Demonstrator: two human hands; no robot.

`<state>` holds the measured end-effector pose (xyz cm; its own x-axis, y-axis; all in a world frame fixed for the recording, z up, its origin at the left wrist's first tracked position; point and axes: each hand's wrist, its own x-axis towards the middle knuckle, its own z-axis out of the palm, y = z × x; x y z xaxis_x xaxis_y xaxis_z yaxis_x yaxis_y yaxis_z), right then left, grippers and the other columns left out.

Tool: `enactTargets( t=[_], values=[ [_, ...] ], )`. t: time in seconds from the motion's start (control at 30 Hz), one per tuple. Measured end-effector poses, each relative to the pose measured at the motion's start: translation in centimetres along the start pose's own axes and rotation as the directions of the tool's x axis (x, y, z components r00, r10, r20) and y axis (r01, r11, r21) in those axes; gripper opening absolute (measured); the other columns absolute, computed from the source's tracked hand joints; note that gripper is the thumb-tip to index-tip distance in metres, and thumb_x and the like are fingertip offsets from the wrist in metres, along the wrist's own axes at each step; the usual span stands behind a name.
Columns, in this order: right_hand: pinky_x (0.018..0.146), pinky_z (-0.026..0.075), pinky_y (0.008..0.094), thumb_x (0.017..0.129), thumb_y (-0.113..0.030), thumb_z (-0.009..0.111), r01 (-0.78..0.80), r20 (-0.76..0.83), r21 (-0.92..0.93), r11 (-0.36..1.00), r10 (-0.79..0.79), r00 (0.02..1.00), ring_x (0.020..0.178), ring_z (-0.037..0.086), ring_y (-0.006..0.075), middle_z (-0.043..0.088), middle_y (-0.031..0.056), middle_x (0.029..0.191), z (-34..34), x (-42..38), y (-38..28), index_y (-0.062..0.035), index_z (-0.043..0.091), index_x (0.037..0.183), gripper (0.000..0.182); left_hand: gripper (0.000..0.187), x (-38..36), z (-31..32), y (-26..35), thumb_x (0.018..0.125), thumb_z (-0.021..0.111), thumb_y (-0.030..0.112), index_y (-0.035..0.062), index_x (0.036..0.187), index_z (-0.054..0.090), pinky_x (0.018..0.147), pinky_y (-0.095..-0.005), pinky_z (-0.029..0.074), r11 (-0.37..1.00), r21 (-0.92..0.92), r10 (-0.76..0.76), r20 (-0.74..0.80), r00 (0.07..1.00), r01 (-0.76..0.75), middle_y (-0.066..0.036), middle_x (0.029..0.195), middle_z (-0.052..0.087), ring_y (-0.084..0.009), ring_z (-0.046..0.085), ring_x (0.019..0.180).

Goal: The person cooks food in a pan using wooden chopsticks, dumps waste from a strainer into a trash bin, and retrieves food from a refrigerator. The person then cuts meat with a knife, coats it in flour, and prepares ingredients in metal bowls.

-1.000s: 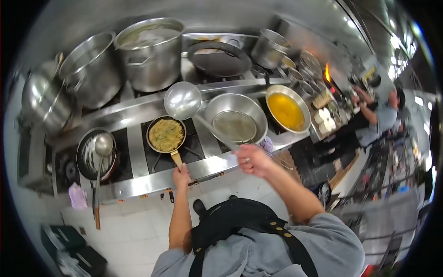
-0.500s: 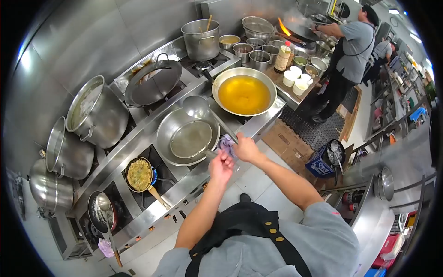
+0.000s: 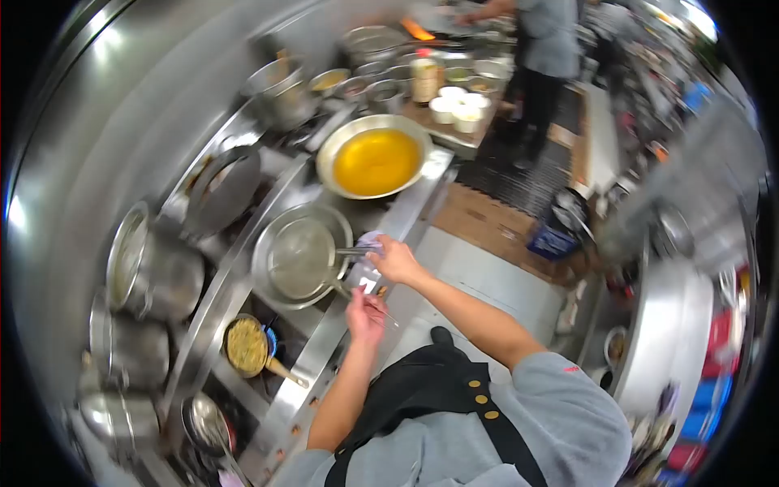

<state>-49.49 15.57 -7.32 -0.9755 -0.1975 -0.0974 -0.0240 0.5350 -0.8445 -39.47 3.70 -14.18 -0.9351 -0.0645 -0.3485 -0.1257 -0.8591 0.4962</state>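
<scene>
Broadly, a long steel stove range (image 3: 406, 213) runs from seven o'clock to one o'clock; on it, at twelve o'clock, sits a wide wok of yellow oil (image 3: 374, 159); below it, near centre, a steel wok (image 3: 286, 286) holds a round strainer (image 3: 302, 258) whose handle points toward the hands; at eight o'clock a small frying pan (image 3: 247, 346) holds a browned omelette; the right hand (image 3: 395, 260) is closed on a pale cloth (image 3: 367, 269) at the range's front edge beside the strainer handle; the left hand (image 3: 365, 315), just below, has its fingers bunched, though motion blur hides what, if anything, they pinch.
</scene>
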Motion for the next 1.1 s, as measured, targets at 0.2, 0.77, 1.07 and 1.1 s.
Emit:
enactTargets(
  t=[0.2,0.77,1.07,1.1],
  values=[
    [0.076,0.048,0.0388,0.077,-0.028,0.064,-0.136,-0.252,-0.062,0.989,0.116,0.961,0.085,0.062,0.0282,0.066,0.0136,0.086,-8.3,-21.5,7.8,-0.0026,0.053,0.117,0.049,0.107,-2.2,-3.2,3.1,0.079,0.045,0.068,-0.0043,0.141,-0.004,0.105,-0.0502,0.028,0.939,0.105,-0.333,0.025,0.943,0.329,-0.015,0.149,0.015,-0.0333,0.027,0.133],
    [0.09,0.043,0.0314,0.084,-0.026,0.062,0.247,-0.559,0.612,0.752,0.19,0.807,0.104,0.055,0.018,0.061,0.0118,0.115,25.9,-85.5,-3.4,0.0029,0.052,0.122,0.049,0.016,-34.4,-24.3,-13.7,0.081,0.058,0.007,0.0041,0.095,0.064,0.079,-0.0338,0.049,-0.271,0.237,-0.84,-0.531,0.109,-0.933,-0.011,0.091,0.065,-0.0181,0.062,0.085],
    [0.081,0.049,0.045,0.075,-0.062,0.057,-0.756,-0.844,-0.099,0.647,-0.457,-0.281,0.092,0.061,0.0316,0.059,0.0222,0.103,23.0,-123.6,-37.2,0.0022,0.055,0.11,0.074,0.039,-96.0,6.8,-9.6,0.079,0.059,0.007,-0.0012,0.115,0.048,0.1,-0.0519,0.031,0.666,0.551,-0.038,0.698,-0.715,0.503,-0.021,0.127,0.046,-0.0397,0.046,0.115],
    [0.083,0.046,0.0468,0.08,-0.068,0.043,-0.791,-0.935,-0.187,0.582,-0.352,-0.038,0.096,0.057,0.0296,0.055,0.0189,0.11,22.3,-127.3,-43.0,-0.0001,0.051,0.114,0.076,0.039,-100.3,9.0,-8.6,0.085,0.053,0.012,-0.0011,0.12,0.043,0.099,-0.0498,0.034,0.486,0.369,0.276,0.796,-0.539,0.793,-0.023,0.127,0.044,-0.0343,0.048,0.113]
  ],
)
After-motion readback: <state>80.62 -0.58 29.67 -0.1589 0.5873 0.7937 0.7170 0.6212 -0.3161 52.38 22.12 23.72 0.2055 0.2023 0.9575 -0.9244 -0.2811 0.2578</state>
